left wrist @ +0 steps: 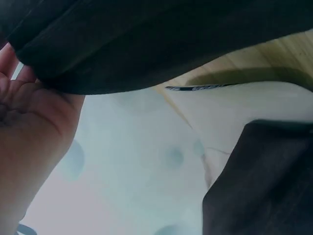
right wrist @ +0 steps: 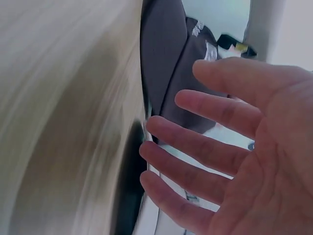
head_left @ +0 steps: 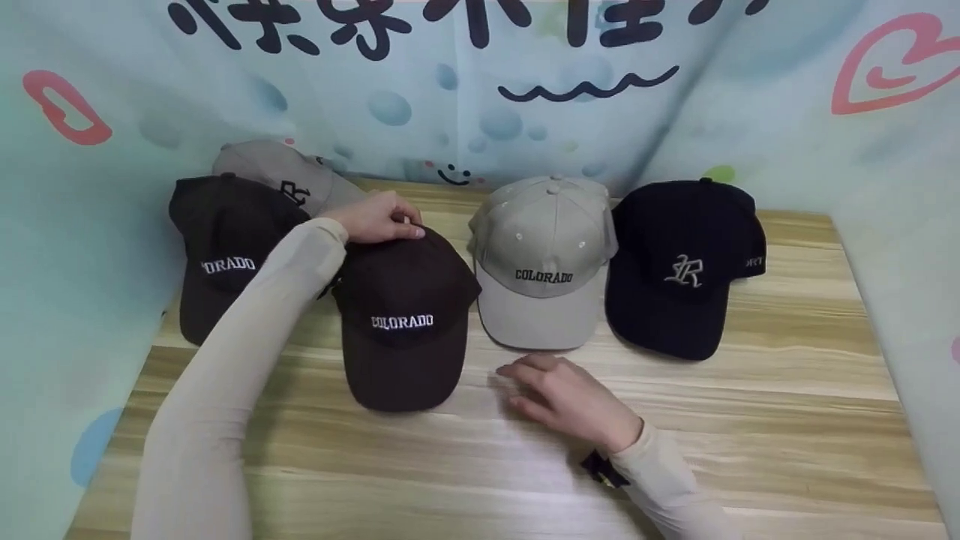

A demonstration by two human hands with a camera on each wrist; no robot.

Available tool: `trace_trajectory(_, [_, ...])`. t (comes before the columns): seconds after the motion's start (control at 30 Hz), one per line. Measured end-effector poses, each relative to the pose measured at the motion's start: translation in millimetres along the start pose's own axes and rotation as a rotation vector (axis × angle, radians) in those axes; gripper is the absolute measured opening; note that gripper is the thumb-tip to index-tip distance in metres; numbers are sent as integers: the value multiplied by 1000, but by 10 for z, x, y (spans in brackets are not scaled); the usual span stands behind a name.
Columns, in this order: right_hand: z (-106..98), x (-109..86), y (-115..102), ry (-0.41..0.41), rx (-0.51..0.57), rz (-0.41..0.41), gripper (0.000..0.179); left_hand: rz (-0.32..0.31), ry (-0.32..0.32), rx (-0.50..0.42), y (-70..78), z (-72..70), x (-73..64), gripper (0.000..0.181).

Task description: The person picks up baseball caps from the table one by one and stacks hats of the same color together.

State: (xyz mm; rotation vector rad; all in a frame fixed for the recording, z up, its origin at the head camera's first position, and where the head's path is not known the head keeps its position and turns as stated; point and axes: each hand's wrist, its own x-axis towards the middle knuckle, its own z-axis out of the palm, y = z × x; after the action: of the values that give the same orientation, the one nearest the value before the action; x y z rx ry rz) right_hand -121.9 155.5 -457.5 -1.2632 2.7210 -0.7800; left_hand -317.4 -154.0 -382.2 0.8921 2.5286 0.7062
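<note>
A dark brown cap (head_left: pixel 405 285) with white COLORADO lettering faces forward, left of centre in the head view. My left hand (head_left: pixel 379 217) grips its back near the crown. In the left wrist view, that hand (left wrist: pixel 36 107) is at the left, with its fingers partly hidden by the dark cloth (left wrist: pixel 146 44). My right hand (head_left: pixel 566 397) is over the table in front of the beige COLORADO cap (head_left: pixel 544 232), holding nothing. The right wrist view shows the right hand's (right wrist: pixel 230 142) palm and spread, nearly straight fingers, with the brown cap (right wrist: pixel 164 44) beyond them.
On the left sits another dark COLORADO cap (head_left: pixel 232 240), with a grey cap (head_left: pixel 274 169) behind it. A black cap (head_left: pixel 675 247) with a light emblem stands at the right, against the beige one. Printed cloth (head_left: pixel 420 135) encloses the wooden table (head_left: pixel 810 390) at the back and sides.
</note>
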Motion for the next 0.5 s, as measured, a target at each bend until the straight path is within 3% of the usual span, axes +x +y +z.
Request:
trace_trajectory(0.27, [132,277,-202,-65,-10,-53,41,-69,44,-74,28,-48,-56,22])
trace_trajectory(0.5, [249,441,-300,-79,-40,-85,48,-122,158,-33,-53,-253,-309,23])
